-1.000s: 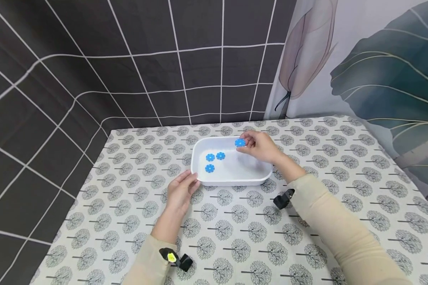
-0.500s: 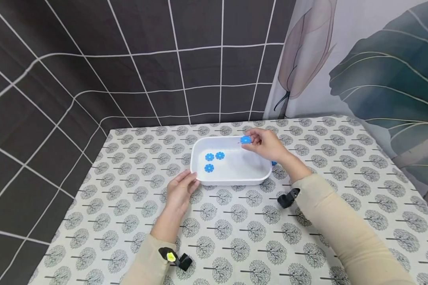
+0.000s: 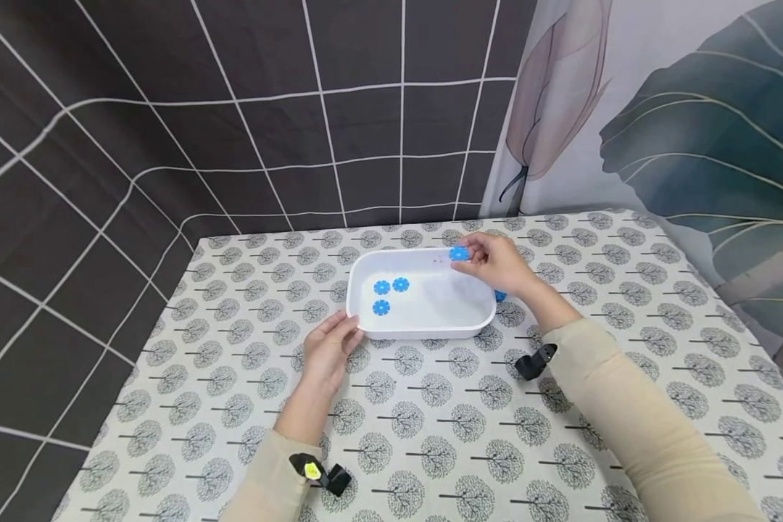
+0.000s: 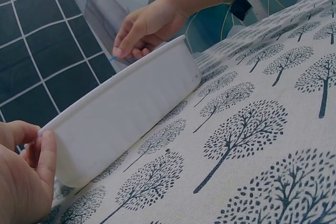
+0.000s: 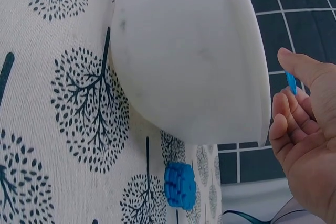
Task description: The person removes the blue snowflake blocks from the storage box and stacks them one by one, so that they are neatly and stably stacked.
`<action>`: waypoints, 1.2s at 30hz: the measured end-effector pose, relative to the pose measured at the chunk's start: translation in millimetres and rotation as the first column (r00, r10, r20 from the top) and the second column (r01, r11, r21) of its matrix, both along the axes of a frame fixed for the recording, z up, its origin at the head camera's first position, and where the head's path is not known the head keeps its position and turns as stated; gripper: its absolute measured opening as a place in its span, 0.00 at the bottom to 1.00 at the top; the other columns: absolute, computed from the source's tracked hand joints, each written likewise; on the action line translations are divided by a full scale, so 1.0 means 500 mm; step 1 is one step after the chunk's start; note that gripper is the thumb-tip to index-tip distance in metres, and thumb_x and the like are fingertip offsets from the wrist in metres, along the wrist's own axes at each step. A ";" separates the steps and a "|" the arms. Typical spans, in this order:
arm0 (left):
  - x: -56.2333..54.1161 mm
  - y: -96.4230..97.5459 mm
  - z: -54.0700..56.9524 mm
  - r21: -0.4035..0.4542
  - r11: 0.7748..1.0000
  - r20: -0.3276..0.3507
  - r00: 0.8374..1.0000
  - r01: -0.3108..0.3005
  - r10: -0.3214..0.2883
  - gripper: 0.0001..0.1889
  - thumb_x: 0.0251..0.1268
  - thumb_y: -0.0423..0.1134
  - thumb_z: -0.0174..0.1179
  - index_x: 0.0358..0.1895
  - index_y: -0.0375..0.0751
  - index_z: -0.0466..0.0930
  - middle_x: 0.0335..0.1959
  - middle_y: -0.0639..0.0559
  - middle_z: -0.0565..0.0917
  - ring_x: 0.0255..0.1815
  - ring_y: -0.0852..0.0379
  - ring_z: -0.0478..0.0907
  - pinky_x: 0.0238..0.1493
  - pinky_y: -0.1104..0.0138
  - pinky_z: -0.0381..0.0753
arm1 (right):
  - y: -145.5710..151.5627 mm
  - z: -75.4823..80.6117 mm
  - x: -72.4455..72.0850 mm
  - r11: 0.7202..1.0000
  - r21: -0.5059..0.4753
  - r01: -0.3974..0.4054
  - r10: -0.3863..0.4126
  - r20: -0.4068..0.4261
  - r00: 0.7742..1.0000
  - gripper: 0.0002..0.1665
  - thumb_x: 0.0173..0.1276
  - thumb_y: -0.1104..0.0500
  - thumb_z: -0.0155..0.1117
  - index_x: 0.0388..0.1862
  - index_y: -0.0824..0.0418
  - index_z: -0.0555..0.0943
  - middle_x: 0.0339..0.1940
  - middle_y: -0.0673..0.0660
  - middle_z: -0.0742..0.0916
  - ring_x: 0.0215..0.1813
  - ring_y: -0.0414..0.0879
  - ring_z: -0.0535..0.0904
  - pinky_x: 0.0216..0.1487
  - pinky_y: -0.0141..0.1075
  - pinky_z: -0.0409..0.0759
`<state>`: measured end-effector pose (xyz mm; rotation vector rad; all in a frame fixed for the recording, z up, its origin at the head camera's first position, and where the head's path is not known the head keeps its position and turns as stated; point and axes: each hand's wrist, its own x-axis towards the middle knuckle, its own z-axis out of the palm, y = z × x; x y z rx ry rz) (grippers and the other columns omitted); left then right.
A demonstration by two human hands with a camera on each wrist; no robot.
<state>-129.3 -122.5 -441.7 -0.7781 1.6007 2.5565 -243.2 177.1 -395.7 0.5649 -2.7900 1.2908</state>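
Note:
A white rectangular tray (image 3: 424, 335) sits on the table, its open side up. My left hand (image 3: 326, 349) pinches the tray's near left corner, thumb at the rim, as the left wrist view also shows. Three blue notched snowflake discs (image 3: 381, 307) lie flat on the tray's floor towards the left. Above the far right rim, my right hand (image 3: 496, 264) pinches another blue snowflake disc (image 3: 459, 254) between thumb and fingers. In the right wrist view that held disc (image 5: 291, 82) appears edge-on, and the right hand (image 5: 310, 124) is beyond the rim with its lower fingers curled.
Just outside the tray's right end, a blue stack of notched discs (image 5: 180, 185) rests on the tree-print tablecloth (image 3: 404, 420). A dark gridded curtain (image 3: 267, 130) hangs behind the table, with a leaf-print curtain (image 3: 705, 145) at the right.
My right hand has drifted right and slightly away with the pinched disc. The blue stack beside the tray, earlier hidden by the right forearm, now shows. My left hand stays at the corner.

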 end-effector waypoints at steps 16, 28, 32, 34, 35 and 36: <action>0.000 -0.003 0.001 0.008 1.000 -0.004 1.000 0.000 0.000 0.18 0.65 0.25 0.64 0.57 0.30 0.75 0.48 0.43 0.80 0.44 0.55 0.82 0.54 0.70 0.87 | 0.025 -0.007 0.004 1.000 -0.001 0.030 -0.030 -0.011 0.999 0.21 0.64 0.62 0.75 0.50 0.71 0.80 0.38 0.61 0.82 0.38 0.50 0.76 0.34 0.25 0.78; 0.003 -0.003 0.003 0.007 1.000 -0.003 1.000 0.000 0.000 0.19 0.64 0.25 0.65 0.57 0.30 0.75 0.50 0.43 0.80 0.46 0.54 0.82 0.55 0.69 0.87 | 0.045 -0.017 0.008 0.999 0.010 0.052 -0.052 -0.007 0.999 0.22 0.65 0.60 0.75 0.52 0.71 0.80 0.37 0.60 0.83 0.38 0.50 0.77 0.35 0.26 0.79; 0.003 -0.003 0.003 0.008 1.000 -0.005 1.000 0.002 -0.002 0.19 0.64 0.25 0.64 0.57 0.30 0.75 0.49 0.43 0.79 0.46 0.54 0.82 0.56 0.69 0.87 | 0.055 -0.021 0.012 0.998 0.013 0.058 -0.058 -0.003 0.998 0.23 0.65 0.60 0.74 0.52 0.72 0.79 0.38 0.61 0.83 0.38 0.50 0.77 0.34 0.25 0.79; 0.003 -0.003 0.003 0.010 1.000 -0.005 1.000 0.003 -0.003 0.19 0.64 0.25 0.64 0.57 0.30 0.75 0.49 0.43 0.79 0.46 0.54 0.82 0.56 0.69 0.87 | 0.061 -0.023 0.014 0.998 0.014 0.059 -0.059 -0.005 0.998 0.23 0.65 0.60 0.74 0.52 0.72 0.79 0.38 0.61 0.83 0.38 0.50 0.76 0.34 0.24 0.79; 0.003 -0.003 0.003 0.009 1.000 -0.005 1.000 0.005 -0.005 0.19 0.64 0.25 0.64 0.57 0.30 0.75 0.49 0.43 0.79 0.46 0.54 0.82 0.56 0.69 0.87 | 0.064 -0.024 0.014 0.998 0.011 0.059 -0.059 -0.002 0.998 0.22 0.65 0.60 0.74 0.52 0.72 0.79 0.38 0.61 0.82 0.38 0.50 0.76 0.33 0.24 0.79; 0.003 -0.003 0.002 0.009 1.000 -0.006 1.000 0.005 -0.005 0.19 0.64 0.25 0.64 0.58 0.30 0.75 0.49 0.44 0.79 0.46 0.54 0.82 0.56 0.69 0.87 | 0.067 -0.025 0.015 0.998 0.009 0.060 -0.060 0.000 0.998 0.22 0.66 0.60 0.74 0.52 0.72 0.79 0.38 0.61 0.82 0.38 0.50 0.76 0.33 0.23 0.79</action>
